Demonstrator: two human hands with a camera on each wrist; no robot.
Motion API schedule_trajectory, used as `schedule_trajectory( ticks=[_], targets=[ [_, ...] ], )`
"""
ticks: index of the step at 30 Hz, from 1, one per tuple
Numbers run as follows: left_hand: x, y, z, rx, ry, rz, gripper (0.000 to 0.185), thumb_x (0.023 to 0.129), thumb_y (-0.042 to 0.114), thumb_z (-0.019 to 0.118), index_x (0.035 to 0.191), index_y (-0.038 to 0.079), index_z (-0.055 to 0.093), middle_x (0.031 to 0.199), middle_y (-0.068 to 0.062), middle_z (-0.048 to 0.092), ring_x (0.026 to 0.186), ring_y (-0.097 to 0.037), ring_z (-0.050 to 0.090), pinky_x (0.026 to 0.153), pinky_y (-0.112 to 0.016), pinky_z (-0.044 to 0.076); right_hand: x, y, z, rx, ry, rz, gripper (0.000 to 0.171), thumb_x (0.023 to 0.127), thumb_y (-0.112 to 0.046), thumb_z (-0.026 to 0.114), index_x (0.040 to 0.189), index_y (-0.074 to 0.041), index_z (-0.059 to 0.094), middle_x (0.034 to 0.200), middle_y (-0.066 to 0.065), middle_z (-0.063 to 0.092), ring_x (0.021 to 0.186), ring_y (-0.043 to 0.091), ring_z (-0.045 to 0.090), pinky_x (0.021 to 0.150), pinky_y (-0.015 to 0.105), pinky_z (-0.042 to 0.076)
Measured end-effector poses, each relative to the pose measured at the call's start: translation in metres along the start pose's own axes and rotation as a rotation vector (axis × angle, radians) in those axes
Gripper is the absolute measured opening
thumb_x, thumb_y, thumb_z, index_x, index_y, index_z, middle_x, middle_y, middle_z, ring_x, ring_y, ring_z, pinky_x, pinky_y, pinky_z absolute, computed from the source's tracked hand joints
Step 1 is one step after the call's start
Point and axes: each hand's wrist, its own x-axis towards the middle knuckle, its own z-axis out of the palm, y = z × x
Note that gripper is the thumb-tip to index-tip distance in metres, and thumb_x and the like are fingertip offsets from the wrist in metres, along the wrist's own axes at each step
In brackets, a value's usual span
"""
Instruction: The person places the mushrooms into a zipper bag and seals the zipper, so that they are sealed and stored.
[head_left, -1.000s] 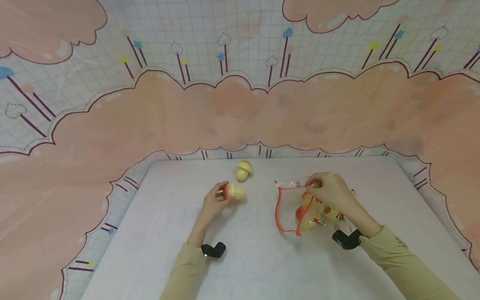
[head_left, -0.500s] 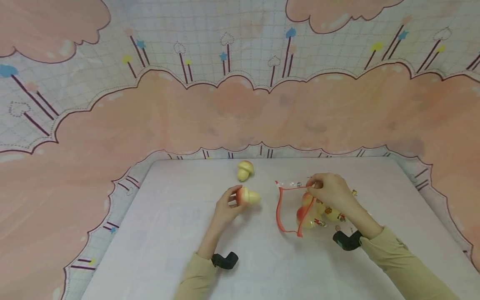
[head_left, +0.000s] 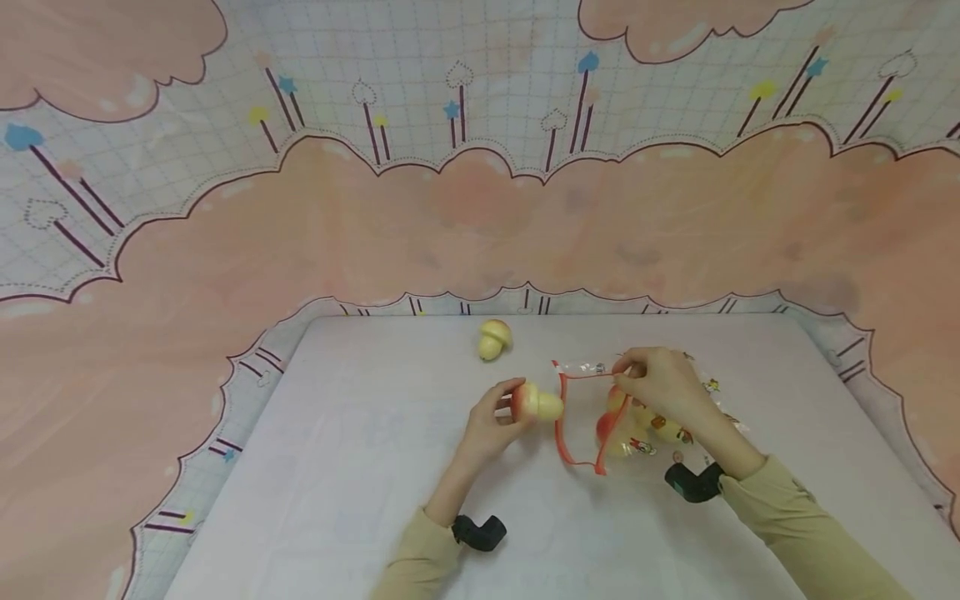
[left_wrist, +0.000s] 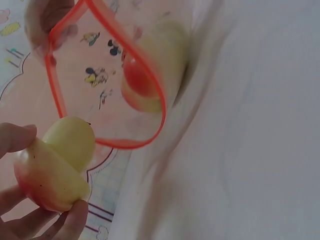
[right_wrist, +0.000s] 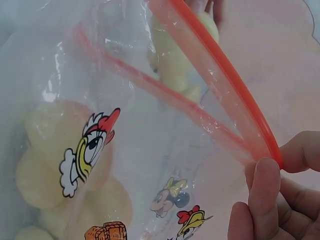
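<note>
Presently noted: left hand (head_left: pixel 491 423) pinching a toy mushroom (head_left: pixel 534 403) by its reddish cap, thumb above and fingers below, pale stem pointing toward the red-rimmed mouth of a clear zip bag (head_left: pixel 592 417) and held just beside it, off the bench (head_left: pixel 360 467). Right hand (head_left: pixel 660 385) pinching the upper lip of the bag at its red seal strip, holding the mouth propped open; far side of the bag resting on the bench. Inside the bag, several more pale yellow and red mushroom pieces, seen through printed cartoon film. One further toy mushroom (head_left: pixel 492 337) lying alone near the far edge, well apart from both hands. Judged as handling: mushroom light, smooth, probably hollow plastic or soft foam, glossy enough to slip if pinched at the rounded cap edge alone; firmer hold likely across the cap where it meets the stem, as now taken. Bag film thin, limp and crinkly, no stiffness of its own; mouth apt to collapse unless held by the thicker seal strip, the only sound place to grip. Contents liable to roll toward the opening if the bag is tipped. No damage seen.
</note>
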Motion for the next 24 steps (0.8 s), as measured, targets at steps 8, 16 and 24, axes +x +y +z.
schedule_trajectory(
  ticks=[8,16,24],
  targets=[
    [0.01,-0.016,0.022,-0.022,-0.011,0.024,0.056,0.08,0.002,0.073,0.132,0.005,0.055,0.129,-0.02,0.056,0.113,-0.035,0.058,0.086,-0.035,0.057,0.0,-0.001,0.001,0.006,-0.005,0.007,0.019,0.087,-0.014,0.062,0.101,-0.003,0.069,0.073,0.006,0.063,0.056,0.019,0.059,0.042,0.027,0.042],
    [0.015,-0.017,0.04,-0.052,-0.041,0.029,0.056,0.081,0.008,0.074,0.133,0.009,0.054,0.131,-0.017,0.056,0.113,-0.034,0.058,0.086,-0.033,0.057,-0.001,0.002,0.0,0.013,0.004,0.01,0.019,0.087,-0.014,0.062,0.101,-0.003,0.069,0.072,0.006,0.063,0.055,0.019,0.058,0.041,0.027,0.043],
    [0.014,-0.005,0.048,-0.097,0.003,-0.011,0.058,0.08,0.002,0.074,0.133,0.006,0.053,0.131,-0.018,0.055,0.112,-0.032,0.057,0.084,-0.033,0.057,-0.001,0.003,-0.002,0.017,0.004,0.02,0.022,0.087,-0.015,0.062,0.103,-0.001,0.068,0.07,0.006,0.061,0.054,0.021,0.058,0.041,0.026,0.043]
  ],
)
